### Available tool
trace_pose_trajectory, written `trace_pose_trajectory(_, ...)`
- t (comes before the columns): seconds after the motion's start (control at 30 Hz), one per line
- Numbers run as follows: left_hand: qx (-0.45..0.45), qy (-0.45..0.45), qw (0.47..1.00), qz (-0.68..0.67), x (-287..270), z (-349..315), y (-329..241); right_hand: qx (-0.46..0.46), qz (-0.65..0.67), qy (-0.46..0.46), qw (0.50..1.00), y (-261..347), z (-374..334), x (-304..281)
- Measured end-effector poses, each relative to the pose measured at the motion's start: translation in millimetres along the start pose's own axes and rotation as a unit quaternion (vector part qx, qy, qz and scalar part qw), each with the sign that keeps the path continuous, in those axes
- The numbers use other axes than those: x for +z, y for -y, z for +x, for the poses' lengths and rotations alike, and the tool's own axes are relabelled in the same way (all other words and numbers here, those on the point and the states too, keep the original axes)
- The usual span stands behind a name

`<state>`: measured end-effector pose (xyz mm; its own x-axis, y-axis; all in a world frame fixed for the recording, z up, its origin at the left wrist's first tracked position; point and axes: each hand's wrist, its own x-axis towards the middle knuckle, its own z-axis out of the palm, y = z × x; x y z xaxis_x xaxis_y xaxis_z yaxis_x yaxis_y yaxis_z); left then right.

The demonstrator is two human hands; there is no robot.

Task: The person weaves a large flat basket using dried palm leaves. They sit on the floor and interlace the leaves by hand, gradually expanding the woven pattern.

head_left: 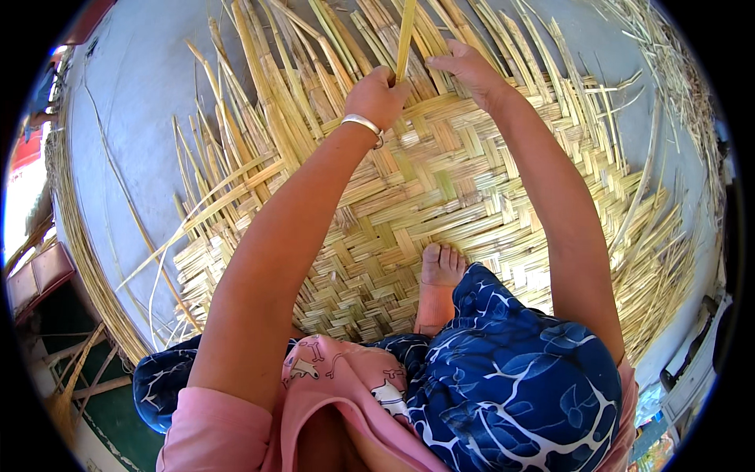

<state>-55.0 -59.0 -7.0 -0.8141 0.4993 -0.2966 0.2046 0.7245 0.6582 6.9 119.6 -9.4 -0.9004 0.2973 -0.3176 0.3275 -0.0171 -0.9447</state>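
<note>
A large woven mat [464,197] of flat, split yellow-green reed strips lies beneath me. Its far side ends in long loose strips [263,79] that fan outward. At that far side my left hand [376,101], with a silver bangle at the wrist, is closed round a single upright reed strip [406,35]. Just to its right, my right hand [472,75] hovers over the loose ends with its fingers apart and pointing left. I see nothing held in it. Whether its fingertips touch a strip underneath, I cannot tell.
My bare foot [443,267] rests on the mat's near part. A long bundle of thin reeds [82,236] lies along the left, and a pile of straw-like stalks [676,71] at the far right. A brown seat [41,277] and a broom [61,409] stand at the lower left.
</note>
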Motion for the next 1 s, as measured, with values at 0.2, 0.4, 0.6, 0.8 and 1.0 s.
trace_pose_trajectory(0.2,0.002,0.007,1.000,0.008,2,-4,-6,0.005,0.012,0.049,0.999,-14,10,-14)
trace_pose_trajectory(0.4,0.004,0.007,1.000,-0.001,2,-4,-3,0.008,-0.015,-0.026,1.000,-9,0,-1)
trace_pose_trajectory(0.6,0.010,0.010,1.000,-0.009,4,-4,1,0.009,-0.025,0.010,1.000,-29,17,-9)
trace_pose_trajectory(0.8,0.009,0.024,1.000,-0.014,3,-8,0,-0.046,-0.115,-0.037,0.992,-36,17,-6)
trace_pose_trajectory(1.0,0.015,0.033,0.999,-0.016,2,-6,1,-0.037,-0.142,-0.032,0.989,-34,16,-7)
